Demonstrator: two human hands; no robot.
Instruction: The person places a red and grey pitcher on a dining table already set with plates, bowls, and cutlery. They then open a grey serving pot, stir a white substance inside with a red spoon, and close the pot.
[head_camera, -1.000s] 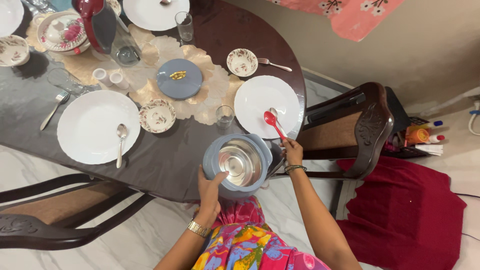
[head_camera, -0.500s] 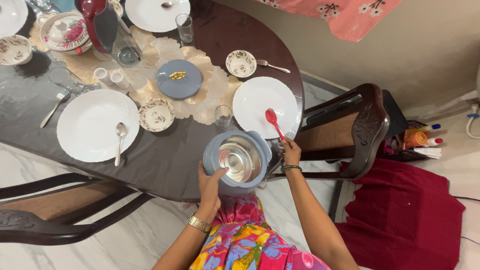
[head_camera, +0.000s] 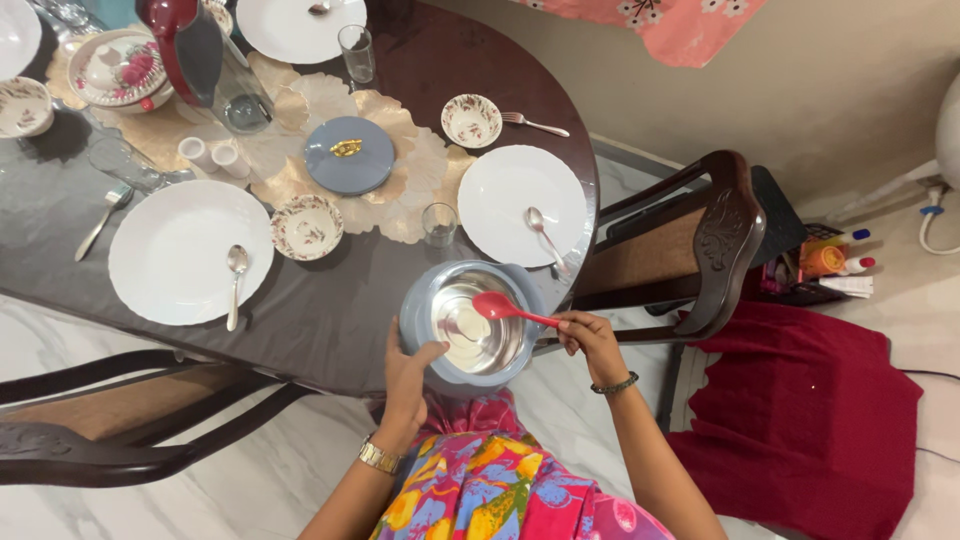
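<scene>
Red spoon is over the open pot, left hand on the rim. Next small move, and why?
Probably lower the red spoon into the pot: its bowl hangs above the steel inside, the right hand holds the handle end, and the left hand steadies the rim.

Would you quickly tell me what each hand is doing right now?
Left hand: closed on the rim of the grey casserole pot.
Right hand: closed on the red serving spoon, its bowl over the pot.

Soft, even indoor light fills my view, with only faint shadows under the plates. The dark table (head_camera: 330, 330) shows a pale sheen along its near edge, and the steel pot (head_camera: 478, 322) glints inside. Focus is sharp; straight lines bow slightly toward the frame's corners.
</scene>
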